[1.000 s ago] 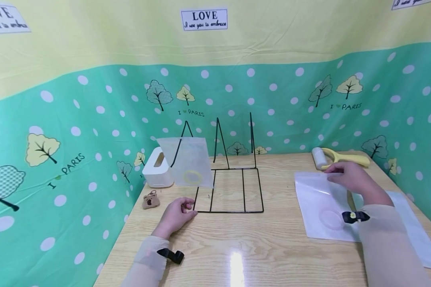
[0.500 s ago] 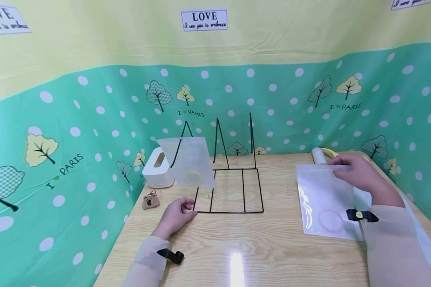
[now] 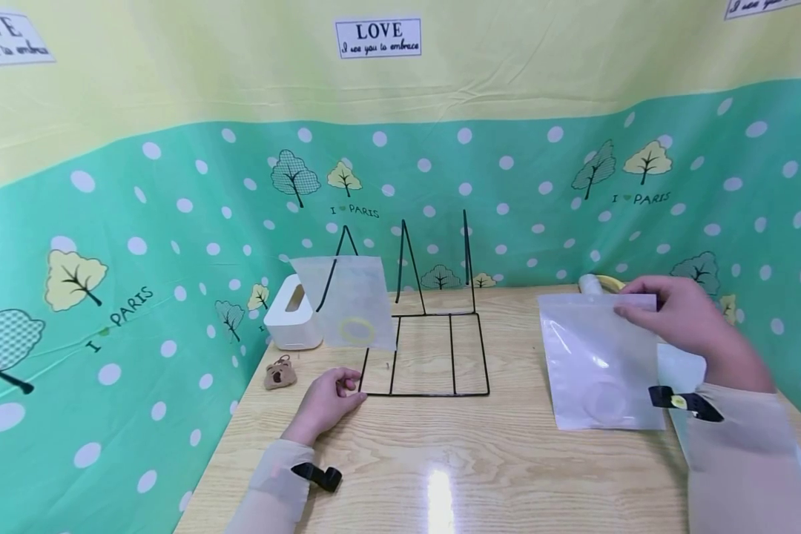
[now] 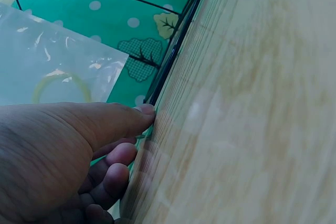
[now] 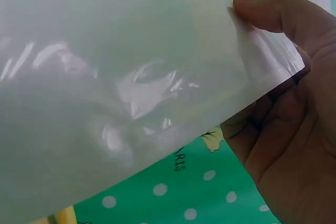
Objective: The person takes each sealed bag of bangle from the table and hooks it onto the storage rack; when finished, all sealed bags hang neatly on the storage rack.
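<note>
The frosted bag (image 3: 594, 352) hangs from our right hand (image 3: 690, 315) near the right edge of the surface (image 3: 507, 460), its top edge pinched between thumb and fingers. Our left hand (image 3: 324, 403) grips the front-left corner of the wire rack (image 3: 427, 395), which holds a second bag (image 3: 360, 293) at its left end. We judge this the lifting step; the next move calls for a firm pinch and a steady rack.

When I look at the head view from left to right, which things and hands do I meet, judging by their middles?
Brown bear charm → left hand → black wire rack → translucent white bag → right hand holding that bag.
</note>
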The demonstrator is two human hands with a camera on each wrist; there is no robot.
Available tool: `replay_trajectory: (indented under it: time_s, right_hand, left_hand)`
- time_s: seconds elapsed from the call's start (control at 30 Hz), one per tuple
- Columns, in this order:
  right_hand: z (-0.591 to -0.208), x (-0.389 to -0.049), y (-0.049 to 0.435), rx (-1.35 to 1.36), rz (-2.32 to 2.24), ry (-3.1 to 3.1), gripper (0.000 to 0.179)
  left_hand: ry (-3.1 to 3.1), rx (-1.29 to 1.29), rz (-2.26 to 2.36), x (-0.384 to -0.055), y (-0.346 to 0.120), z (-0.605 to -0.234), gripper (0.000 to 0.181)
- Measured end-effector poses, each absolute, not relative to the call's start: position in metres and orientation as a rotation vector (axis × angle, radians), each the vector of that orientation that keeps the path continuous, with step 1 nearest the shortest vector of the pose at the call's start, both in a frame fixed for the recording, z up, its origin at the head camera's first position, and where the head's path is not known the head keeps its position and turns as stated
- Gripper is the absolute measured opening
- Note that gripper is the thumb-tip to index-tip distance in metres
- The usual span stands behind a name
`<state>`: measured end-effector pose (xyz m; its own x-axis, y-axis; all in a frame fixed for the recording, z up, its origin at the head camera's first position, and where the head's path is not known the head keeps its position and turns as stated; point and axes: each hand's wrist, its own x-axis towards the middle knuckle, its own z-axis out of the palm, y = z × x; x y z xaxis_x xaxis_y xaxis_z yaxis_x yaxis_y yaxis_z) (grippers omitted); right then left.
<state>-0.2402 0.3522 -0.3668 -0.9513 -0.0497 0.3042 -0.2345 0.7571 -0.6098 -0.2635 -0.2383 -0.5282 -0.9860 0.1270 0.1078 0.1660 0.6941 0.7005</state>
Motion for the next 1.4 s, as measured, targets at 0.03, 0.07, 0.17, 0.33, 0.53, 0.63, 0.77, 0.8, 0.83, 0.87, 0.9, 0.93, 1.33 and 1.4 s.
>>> replay_trajectory:
  time_s: [0.03, 0.07, 0.17, 0.33, 0.53, 0.63, 0.77, 0.8, 0.83, 0.87, 0.9, 0.93, 1.33, 1.4]
  right_hand:
    - [-0.365, -0.239, 0.351, 0.222, 0.983, -2.667, 0.024]
    - [-0.364, -0.237, 0.351, 0.232, 0.988, -2.644, 0.023]
    - [-0.360, -0.233, 0.350, 0.255, 0.993, -2.587, 0.020]
    - [-0.354, -0.227, 0.347, 0.261, 1.006, -2.523, 0.016]
    - [-0.348, -0.222, 0.341, 0.253, 1.048, -2.433, 0.015]
    - [-0.346, -0.220, 0.339, 0.234, 1.059, -2.400, 0.016]
    - [-0.343, -0.217, 0.337, 0.205, 1.070, -2.371, 0.018]
    - [-0.342, -0.216, 0.336, 0.202, 1.076, -2.362, 0.018]
    - [-0.342, -0.215, 0.335, 0.202, 1.082, -2.352, 0.018]
    - [-0.341, -0.214, 0.335, 0.205, 1.092, -2.339, 0.017]
    - [-0.340, -0.214, 0.334, 0.209, 1.103, -2.326, 0.017]
    - [-0.339, -0.213, 0.333, 0.216, 1.112, -2.312, 0.016]
    - [-0.330, -0.202, 0.319, 0.322, 1.154, -2.183, 0.012]
    - [-0.330, -0.201, 0.316, 0.349, 1.178, -2.161, 0.012]
  left_hand:
    - [-2.845, -0.243, -1.184, -0.263, -0.238, -0.528, 0.033]
    - [-2.847, -0.240, -1.182, -0.263, -0.238, -0.528, 0.033]
    - [-2.849, -0.236, -1.186, -0.263, -0.238, -0.528, 0.033]
    - [-2.851, -0.227, -1.191, -0.262, -0.239, -0.528, 0.034]
    - [-2.849, -0.239, -1.178, -0.261, -0.239, -0.529, 0.034]
    - [-2.848, -0.242, -1.178, -0.261, -0.239, -0.529, 0.034]
    - [-2.858, -0.235, -1.180, -0.261, -0.239, -0.528, 0.034]
    - [-2.858, -0.234, -1.178, -0.261, -0.239, -0.528, 0.034]
    - [-2.860, -0.231, -1.175, -0.261, -0.239, -0.528, 0.034]
    - [-2.861, -0.226, -1.176, -0.262, -0.239, -0.528, 0.033]
    - [-2.860, -0.226, -1.175, -0.262, -0.239, -0.528, 0.033]
    - [-2.861, -0.221, -1.176, -0.263, -0.239, -0.528, 0.033]
    - [-2.853, -0.234, -1.179, -0.264, -0.238, -0.528, 0.032]
    - [-2.855, -0.235, -1.177, -0.264, -0.238, -0.528, 0.032]
